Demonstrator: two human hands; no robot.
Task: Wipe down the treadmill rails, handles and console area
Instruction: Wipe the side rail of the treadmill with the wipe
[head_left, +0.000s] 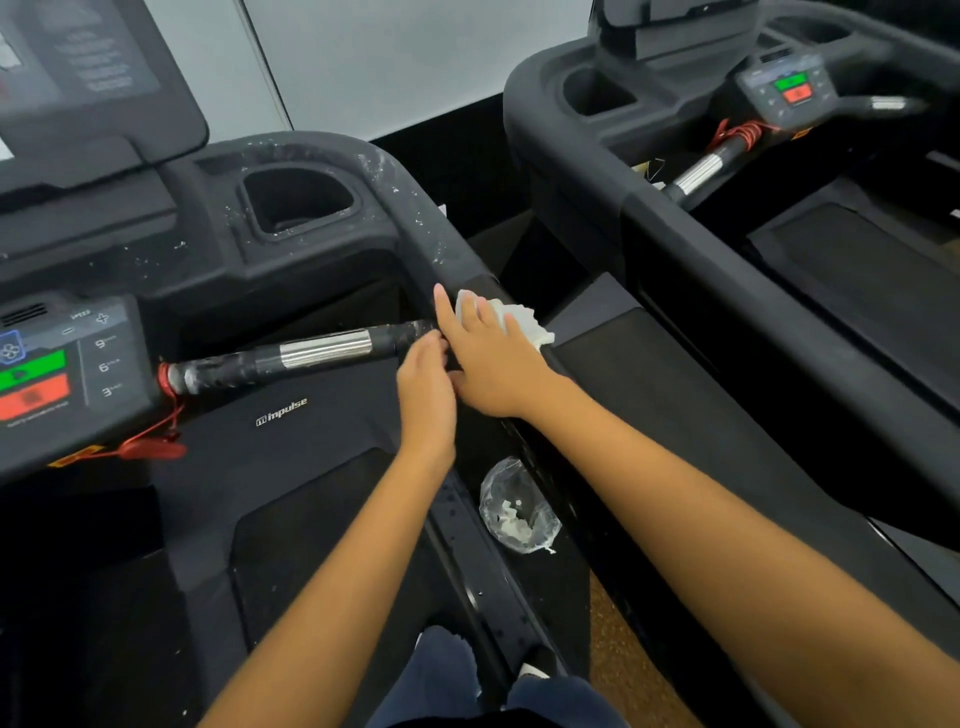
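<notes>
My right hand (491, 358) lies flat on a crumpled white wipe (519, 321), pressing it onto the black right side rail (415, 218) of the treadmill, which is speckled with white residue. My left hand (427, 389) sits just left of it, fingers curled at the right end of the horizontal handle bar (311, 351), a black bar with a silver sensor section. The console panel (57, 364) with green and red buttons is at the far left. A cup holder (298, 200) is recessed in the console top.
A clear plastic bag (519, 506) with white scraps lies on the side deck below my hands. A red safety cord and clip (150, 447) hang under the console. A second treadmill (727, 156) stands to the right, across a narrow gap.
</notes>
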